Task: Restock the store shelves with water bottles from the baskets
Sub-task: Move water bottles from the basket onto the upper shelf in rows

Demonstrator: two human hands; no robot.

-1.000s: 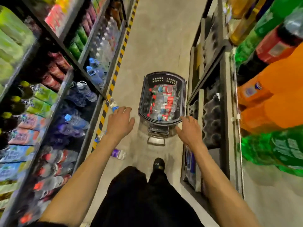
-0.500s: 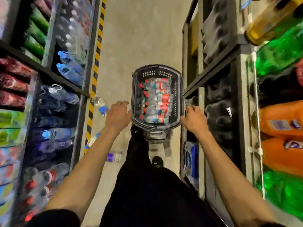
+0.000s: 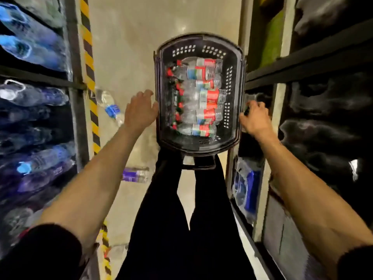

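Shelves point(image 3: 77, 118): left of basket, holding blue-capped bottles, blurred.
Basket point(image 3: 198, 40): dark, in the aisle between both hands.
Bottles point(image 3: 198, 98): red-labelled, lying stacked inside basket.
Left hand point(image 3: 140, 112): fingers loosely apart, thumb at basket's left rim.
Right hand point(image 3: 255, 118): fingers curled at basket's right rim; grip blurred, cannot tell.
Loose bottle point(image 3: 110, 107): on floor, left of basket.

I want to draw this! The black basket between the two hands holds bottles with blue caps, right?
No. The bottles in the black basket between the left hand and right hand have red caps, not blue, as the head view shows.
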